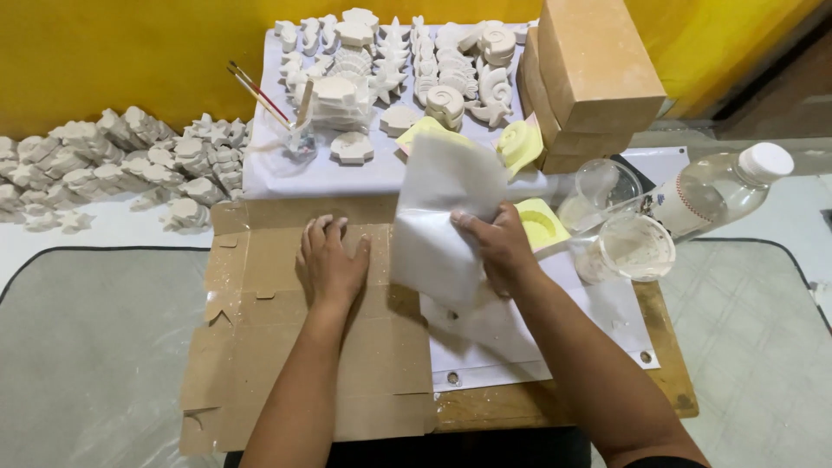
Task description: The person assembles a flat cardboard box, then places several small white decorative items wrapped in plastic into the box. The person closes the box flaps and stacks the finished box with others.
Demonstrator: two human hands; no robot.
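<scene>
One flattened cardboard sheet (295, 347) covers the low table, and my left hand (331, 264) lies on it palm down, fingers spread flat, gripping nothing. Beside it a white sheet (442, 217) is lifted off the table at one edge; my right hand (496, 247) pinches that raised edge. Just beyond sits a yellow mold (542, 224).

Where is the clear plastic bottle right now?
The clear plastic bottle lies on its side at the far right of the head view, beside two clear cups, below the tan blocks.
</scene>
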